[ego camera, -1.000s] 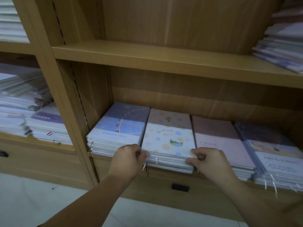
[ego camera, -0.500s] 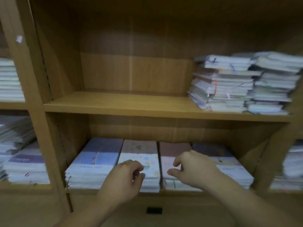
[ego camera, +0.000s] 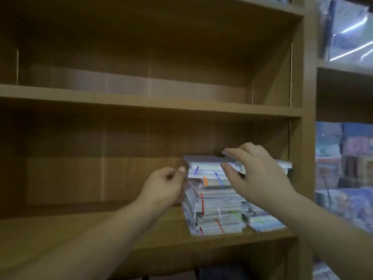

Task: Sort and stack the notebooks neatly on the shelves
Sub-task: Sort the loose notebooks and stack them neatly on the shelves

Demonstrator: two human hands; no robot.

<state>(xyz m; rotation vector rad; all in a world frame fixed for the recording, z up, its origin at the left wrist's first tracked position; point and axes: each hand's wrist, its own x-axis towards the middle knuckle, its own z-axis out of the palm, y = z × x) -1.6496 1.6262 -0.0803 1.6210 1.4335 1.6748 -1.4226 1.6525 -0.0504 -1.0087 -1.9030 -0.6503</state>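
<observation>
Between left hand [ego camera: 163, 186], right hand [ego camera: 260, 178]: notebook stack [ego camera: 214, 201].

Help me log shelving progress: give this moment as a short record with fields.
shelf: wooden, holds the notebooks at its right end
notebook stack: tall, uneven, edges misaligned, coloured ribbons showing
second stack: right of the first, partly hidden by the right arm
left hand: fingers curled at the notebook stack's left side; grip unclear
right hand: thumb and fingers spread around the top notebooks
image: motion-blurred
</observation>
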